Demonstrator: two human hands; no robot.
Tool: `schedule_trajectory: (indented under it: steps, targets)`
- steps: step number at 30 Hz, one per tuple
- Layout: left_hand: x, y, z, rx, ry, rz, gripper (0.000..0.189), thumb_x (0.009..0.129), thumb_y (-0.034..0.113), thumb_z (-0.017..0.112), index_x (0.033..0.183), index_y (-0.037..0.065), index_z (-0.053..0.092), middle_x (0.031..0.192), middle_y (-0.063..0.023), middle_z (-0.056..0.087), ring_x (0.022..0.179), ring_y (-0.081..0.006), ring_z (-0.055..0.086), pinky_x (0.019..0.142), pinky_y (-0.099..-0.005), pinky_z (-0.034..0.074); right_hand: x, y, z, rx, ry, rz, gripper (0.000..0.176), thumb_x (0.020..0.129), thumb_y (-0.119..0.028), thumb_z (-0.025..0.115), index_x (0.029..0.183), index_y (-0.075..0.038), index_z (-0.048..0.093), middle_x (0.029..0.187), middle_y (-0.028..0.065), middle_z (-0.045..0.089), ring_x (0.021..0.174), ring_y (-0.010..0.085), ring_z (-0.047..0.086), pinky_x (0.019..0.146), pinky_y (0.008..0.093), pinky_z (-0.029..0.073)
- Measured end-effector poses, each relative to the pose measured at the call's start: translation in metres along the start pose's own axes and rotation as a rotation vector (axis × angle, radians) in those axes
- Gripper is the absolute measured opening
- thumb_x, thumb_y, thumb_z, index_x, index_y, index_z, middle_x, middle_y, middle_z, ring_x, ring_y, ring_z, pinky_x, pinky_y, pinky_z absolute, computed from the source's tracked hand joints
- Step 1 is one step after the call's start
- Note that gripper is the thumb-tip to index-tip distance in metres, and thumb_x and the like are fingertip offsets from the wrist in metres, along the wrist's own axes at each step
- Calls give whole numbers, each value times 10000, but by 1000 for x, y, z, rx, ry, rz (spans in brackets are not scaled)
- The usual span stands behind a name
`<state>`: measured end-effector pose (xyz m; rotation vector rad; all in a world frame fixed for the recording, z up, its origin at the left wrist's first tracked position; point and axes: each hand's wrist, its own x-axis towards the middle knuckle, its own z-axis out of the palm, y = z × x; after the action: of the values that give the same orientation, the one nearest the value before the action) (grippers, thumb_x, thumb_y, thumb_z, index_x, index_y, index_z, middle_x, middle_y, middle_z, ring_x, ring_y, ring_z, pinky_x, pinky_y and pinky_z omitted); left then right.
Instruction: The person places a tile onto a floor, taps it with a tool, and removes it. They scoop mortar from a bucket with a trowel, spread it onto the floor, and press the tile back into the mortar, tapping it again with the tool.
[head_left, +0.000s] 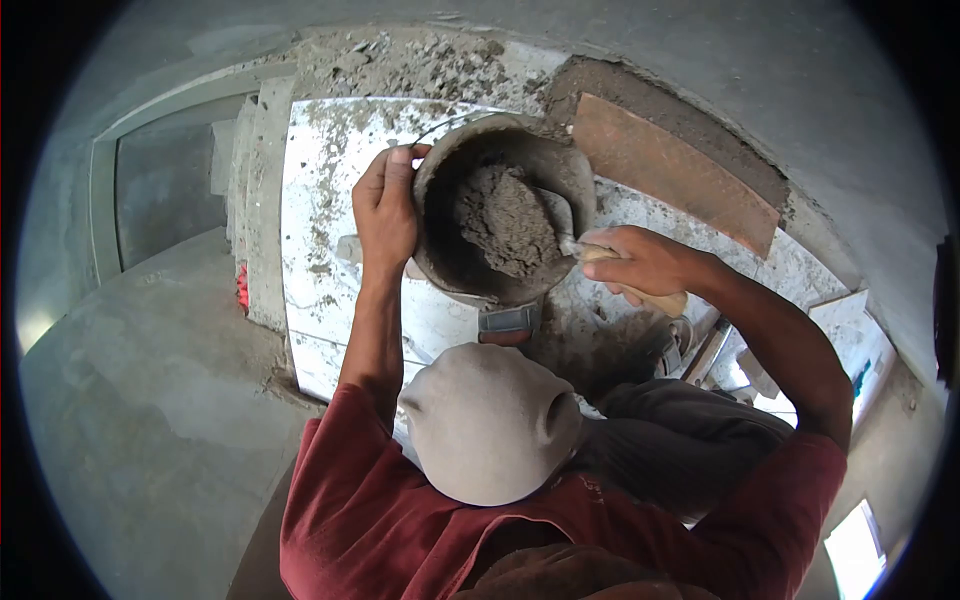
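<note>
A round bucket [432, 262] stands in front of me with grey, crumbly mortar [505, 220] inside. On its left side, my left hand [388, 208] grips the rim, thumb on top and fingers bent. My right hand [640, 262] is wrapped round the wooden handle of a trowel [560, 215], at the bucket's right edge. The trowel's metal blade is inside the bucket against the mortar, its far part hidden in it. A thin wire handle [440, 125] curves by the bucket's upper left rim.
White marble-patterned slabs [330, 200] splashed with mortar lie under the bucket. A long brownish board [675, 175] rests at the upper right beside a strip of wet mortar [670, 112]. Rubble [420, 65] lies along the far wall. A red item [242, 287] sits by the left edge.
</note>
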<state>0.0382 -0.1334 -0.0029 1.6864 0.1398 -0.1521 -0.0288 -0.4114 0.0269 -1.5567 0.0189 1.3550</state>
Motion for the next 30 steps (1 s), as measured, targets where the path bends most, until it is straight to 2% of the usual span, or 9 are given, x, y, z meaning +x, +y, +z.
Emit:
schedule_trajectory:
  steps: [5,7,10,22,24,25,27,28,30]
  targets:
    - [10,13,4,364,26,88,242,942,177,467,949,8,641,748,-33,579,717,-148,521,674,-294,413,-64,29,-12,125,130,14,314,896,-305,542,975,-4,501,688,52,508,491,108,513,442,262,423]
    - [22,-15,-1,844,9,636,277,946,203,441,954,23,652,821,-71,613,771,-214,558,727,-349,428,-94,53,-10,210,208,23,340,901,-284,544,1062,9,484,694,45,519,505,102,525,456,258,433]
    - [15,2,7,434,-23,98,401,974,287,365,979,19,664,875,-80,625,824,-181,535,787,-316,414,-133,97,18,391,370,-36,326,915,-224,535,1135,11,485,694,43,523,510,93,519,456,256,435]
    - [5,16,42,200,-66,58,372,980,285,413,1010,-26,614,857,-79,629,774,-132,571,707,-263,467,-195,294,-45,1072,1363,-157,299,935,-275,435,1098,-69,578,720,25,550,510,98,490,414,222,415]
    - [-3,22,55,182,-35,-3,372,981,284,416,995,-27,619,843,-72,624,755,-128,561,697,-260,460,-200,424,-142,-58,1372,-323,159,900,-205,507,838,-65,548,664,51,544,553,166,531,508,291,462]
    - [-3,21,59,182,-41,1,372,981,284,416,995,-27,619,843,-72,624,755,-128,561,697,-260,460,-201,417,-138,-56,1378,-323,159,900,-205,507,838,-65,548,664,51,544,553,166,531,508,291,462]
    - [1,21,61,284,-72,113,376,981,290,417,978,-22,628,839,-57,617,737,-119,542,682,-257,449,-190,375,-116,1257,1288,-361,189,873,-211,545,795,-39,533,650,98,570,568,215,552,530,330,467]
    - [-1,22,59,285,-58,105,376,981,290,417,978,-22,628,839,-57,617,737,-119,542,682,-257,449,-176,377,-95,349,1343,164,259,883,-277,546,787,-36,539,642,100,576,566,223,565,533,345,470]
    - [0,26,62,304,-70,-6,364,979,269,416,966,-26,630,830,-49,606,751,-114,524,698,-268,439,-185,271,-34,633,1195,278,362,927,-383,469,809,-50,545,636,45,553,488,141,533,459,308,436]
